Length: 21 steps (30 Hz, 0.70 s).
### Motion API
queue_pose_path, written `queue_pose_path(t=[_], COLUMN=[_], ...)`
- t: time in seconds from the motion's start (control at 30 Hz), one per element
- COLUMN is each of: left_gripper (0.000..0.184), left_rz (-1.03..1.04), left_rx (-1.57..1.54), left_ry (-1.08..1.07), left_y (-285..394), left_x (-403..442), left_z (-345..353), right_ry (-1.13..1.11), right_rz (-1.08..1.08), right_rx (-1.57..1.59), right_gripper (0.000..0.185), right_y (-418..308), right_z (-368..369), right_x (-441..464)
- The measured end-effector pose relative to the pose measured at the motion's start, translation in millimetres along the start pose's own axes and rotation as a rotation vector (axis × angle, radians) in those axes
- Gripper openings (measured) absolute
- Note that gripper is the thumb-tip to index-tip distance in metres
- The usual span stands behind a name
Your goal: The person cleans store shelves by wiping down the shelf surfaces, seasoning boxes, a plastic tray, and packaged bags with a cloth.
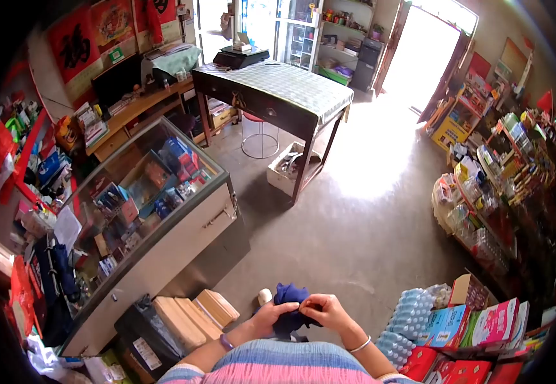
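Observation:
A crumpled dark blue cloth [290, 294] is bunched up in front of my body, low in the head view. My left hand [269, 317] is closed on its left side, with the thumb lying toward the middle. On the other side, my right hand [327, 311] is closed in a pinch, its fingertips touching or very near the cloth beside my left thumb. Whatever sits between those fingertips is too small to make out. Just left of the cloth shows a small whitish rounded object [264, 296], partly hidden by the cloth and my left hand.
A glass display case [156, 221] full of small goods stands at left, with cardboard-coloured blocks [185, 320] below it. Ahead is a table with a checked cover [291, 86]. Egg trays [406, 317] and colourful boxes [443, 325] sit close on my right, below stocked shelves [483, 211].

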<state>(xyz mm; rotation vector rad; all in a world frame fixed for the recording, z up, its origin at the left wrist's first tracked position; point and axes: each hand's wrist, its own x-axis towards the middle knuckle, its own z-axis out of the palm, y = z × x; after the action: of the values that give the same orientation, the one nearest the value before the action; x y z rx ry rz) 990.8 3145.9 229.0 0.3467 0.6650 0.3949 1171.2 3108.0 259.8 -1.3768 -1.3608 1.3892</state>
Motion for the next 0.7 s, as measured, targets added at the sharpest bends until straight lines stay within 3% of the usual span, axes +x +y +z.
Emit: queue_pose_path(t=[0.27, 0.37, 0.5, 0.6, 0.7], left_gripper=[0.026, 0.026, 0.027, 0.032, 0.035], left_rz=[0.353, 0.344, 0.388, 0.349, 0.335], left_rx=[0.271, 0.23, 0.206, 0.144, 0.051], left_ry=[-0.075, -0.037, 0.021, 0.188, 0.282], left_y=[151, 186, 231, 259, 309], left_x=[83, 110, 151, 197, 232], left_z=[2, -4, -4, -13, 9], right_ry=[0.079, 0.065, -0.026, -0.074, -0.166], right_rz=[0.088, 0.09, 0.249, 0.36, 0.284], right_rx=[0.27, 0.346, 0.508, 0.585, 0.699], right_gripper=[0.011, 0.011, 0.011, 0.009, 0.013], right_y=[-47, -48, -43, -40, -48], right_z=[-49, -66, -101, -133, -173], right_x=[151, 197, 263, 322, 387])
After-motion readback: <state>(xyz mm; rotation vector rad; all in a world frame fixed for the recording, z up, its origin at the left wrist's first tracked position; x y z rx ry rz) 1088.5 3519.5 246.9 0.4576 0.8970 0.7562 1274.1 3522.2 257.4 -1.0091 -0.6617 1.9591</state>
